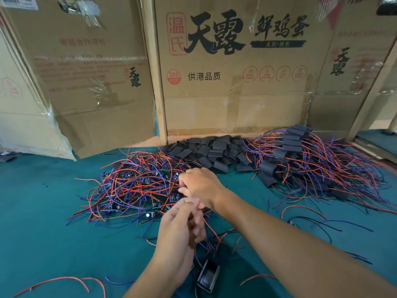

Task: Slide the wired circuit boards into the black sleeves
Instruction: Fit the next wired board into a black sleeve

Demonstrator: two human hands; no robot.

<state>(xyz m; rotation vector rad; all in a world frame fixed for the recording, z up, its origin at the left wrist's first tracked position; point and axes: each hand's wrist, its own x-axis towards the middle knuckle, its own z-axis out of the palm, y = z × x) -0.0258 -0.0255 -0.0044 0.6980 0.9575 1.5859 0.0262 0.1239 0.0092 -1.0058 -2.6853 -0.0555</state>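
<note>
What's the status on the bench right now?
Right hand reaching into wired boards pile. Left hand pinching wires. Empty sleeves heaped behind.

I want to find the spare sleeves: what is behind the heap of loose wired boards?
Behind the wired boards lies a pile of empty black sleeves, against a cardboard box. What lies under either heap is covered.
</note>
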